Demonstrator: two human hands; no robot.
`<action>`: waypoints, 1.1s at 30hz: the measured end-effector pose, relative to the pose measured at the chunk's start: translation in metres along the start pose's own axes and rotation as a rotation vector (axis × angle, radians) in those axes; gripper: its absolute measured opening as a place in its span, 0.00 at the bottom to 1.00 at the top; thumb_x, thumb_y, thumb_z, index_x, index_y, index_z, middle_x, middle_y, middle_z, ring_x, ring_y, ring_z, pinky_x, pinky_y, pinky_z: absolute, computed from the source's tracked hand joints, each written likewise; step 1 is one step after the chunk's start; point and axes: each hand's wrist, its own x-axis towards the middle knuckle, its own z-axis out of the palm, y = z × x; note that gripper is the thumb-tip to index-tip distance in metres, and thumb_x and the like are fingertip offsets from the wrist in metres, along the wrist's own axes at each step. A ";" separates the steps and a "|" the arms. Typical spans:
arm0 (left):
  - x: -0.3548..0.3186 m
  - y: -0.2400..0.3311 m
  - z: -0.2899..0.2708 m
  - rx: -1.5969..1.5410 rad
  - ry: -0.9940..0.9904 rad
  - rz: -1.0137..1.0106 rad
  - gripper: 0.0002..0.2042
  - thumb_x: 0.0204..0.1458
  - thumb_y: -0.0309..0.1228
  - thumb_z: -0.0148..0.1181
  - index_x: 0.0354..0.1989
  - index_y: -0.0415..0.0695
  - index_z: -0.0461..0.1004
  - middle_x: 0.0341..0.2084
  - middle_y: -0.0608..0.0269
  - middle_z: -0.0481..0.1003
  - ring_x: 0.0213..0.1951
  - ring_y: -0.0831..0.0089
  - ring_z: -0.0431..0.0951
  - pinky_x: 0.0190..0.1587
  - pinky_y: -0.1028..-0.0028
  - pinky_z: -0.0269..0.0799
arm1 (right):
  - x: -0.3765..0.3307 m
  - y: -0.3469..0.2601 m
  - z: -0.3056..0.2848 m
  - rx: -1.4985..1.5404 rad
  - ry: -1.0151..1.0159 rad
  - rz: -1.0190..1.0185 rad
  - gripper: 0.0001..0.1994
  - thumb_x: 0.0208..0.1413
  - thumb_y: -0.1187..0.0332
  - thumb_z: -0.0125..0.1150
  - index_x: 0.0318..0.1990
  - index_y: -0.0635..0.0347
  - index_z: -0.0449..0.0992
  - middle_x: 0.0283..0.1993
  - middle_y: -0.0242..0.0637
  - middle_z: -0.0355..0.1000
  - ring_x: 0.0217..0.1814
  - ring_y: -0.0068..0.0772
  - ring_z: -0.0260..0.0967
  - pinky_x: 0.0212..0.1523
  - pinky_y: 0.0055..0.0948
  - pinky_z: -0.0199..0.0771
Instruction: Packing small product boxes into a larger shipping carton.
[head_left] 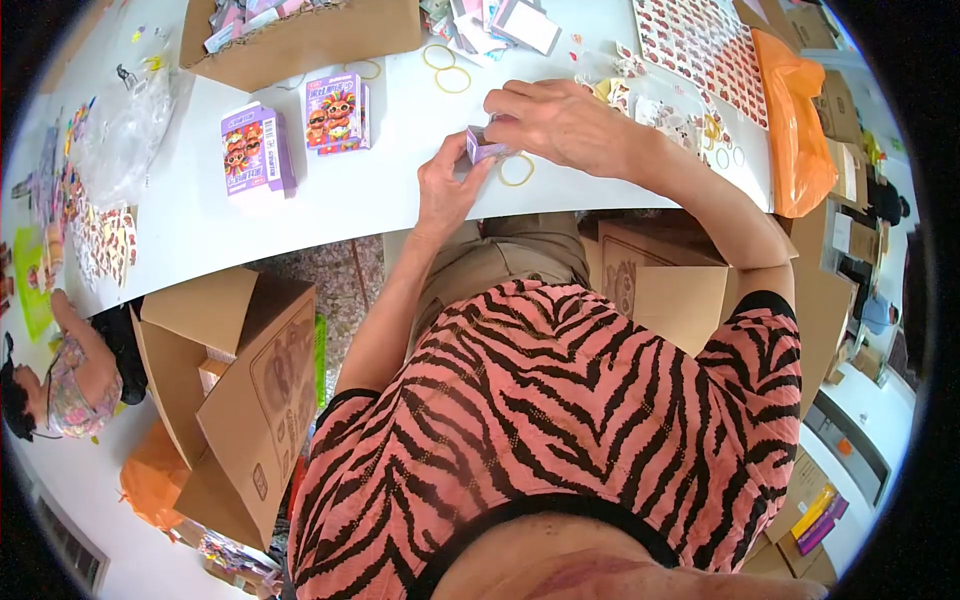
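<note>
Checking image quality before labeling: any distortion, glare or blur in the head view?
Head view: strong fisheye, white table edge bows, black corners; even bright light, soft shadows, no harsh glare; both hands and small purple box reasonably sharp; rim areas smeared.

Counted: three small purple boxes (258, 150), (338, 112), (484, 145), upper centre; five loose rubber bands (452, 80); two open cartons (240, 390), lower left.
</note>
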 end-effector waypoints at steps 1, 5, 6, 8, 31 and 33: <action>0.000 0.001 0.000 0.009 0.002 0.011 0.15 0.45 0.23 0.64 0.43 0.37 0.71 0.32 0.55 0.78 0.35 0.70 0.80 0.40 0.72 0.75 | -0.001 0.001 0.003 0.001 0.044 -0.001 0.10 0.44 0.73 0.57 0.37 0.58 0.71 0.39 0.33 0.64 0.45 0.34 0.66 0.42 0.32 0.72; 0.000 0.002 -0.001 0.016 -0.003 0.022 0.15 0.45 0.23 0.64 0.43 0.37 0.72 0.32 0.56 0.78 0.36 0.70 0.80 0.41 0.72 0.74 | -0.005 0.001 0.009 -0.006 0.119 0.016 0.13 0.45 0.71 0.57 0.41 0.56 0.69 0.40 0.33 0.63 0.47 0.33 0.66 0.43 0.31 0.73; 0.000 0.001 -0.001 0.016 -0.003 0.020 0.15 0.45 0.23 0.64 0.43 0.37 0.72 0.32 0.56 0.78 0.36 0.70 0.80 0.41 0.72 0.74 | -0.006 0.000 0.007 -0.009 0.158 0.020 0.15 0.46 0.70 0.58 0.44 0.56 0.70 0.43 0.32 0.64 0.46 0.32 0.67 0.40 0.30 0.73; 0.000 -0.001 -0.001 0.024 0.001 0.032 0.15 0.45 0.22 0.64 0.43 0.37 0.72 0.33 0.56 0.78 0.37 0.71 0.80 0.42 0.72 0.74 | -0.008 -0.001 0.008 -0.011 0.197 0.025 0.16 0.48 0.69 0.59 0.47 0.56 0.70 0.46 0.32 0.65 0.45 0.30 0.68 0.38 0.28 0.74; -0.003 0.044 -0.013 -0.307 -0.097 -0.083 0.19 0.49 0.21 0.62 0.50 0.34 0.66 0.38 0.55 0.77 0.42 0.72 0.77 0.46 0.73 0.73 | -0.049 -0.047 0.041 0.572 0.680 0.575 0.23 0.51 0.75 0.63 0.55 0.61 0.66 0.52 0.38 0.69 0.49 0.30 0.70 0.52 0.29 0.70; -0.005 0.056 -0.016 -0.298 -0.124 -0.083 0.20 0.49 0.21 0.62 0.50 0.33 0.65 0.38 0.54 0.77 0.42 0.72 0.77 0.46 0.72 0.73 | -0.051 -0.056 0.040 0.732 0.679 0.607 0.24 0.51 0.76 0.63 0.56 0.62 0.65 0.51 0.38 0.69 0.48 0.29 0.71 0.51 0.29 0.71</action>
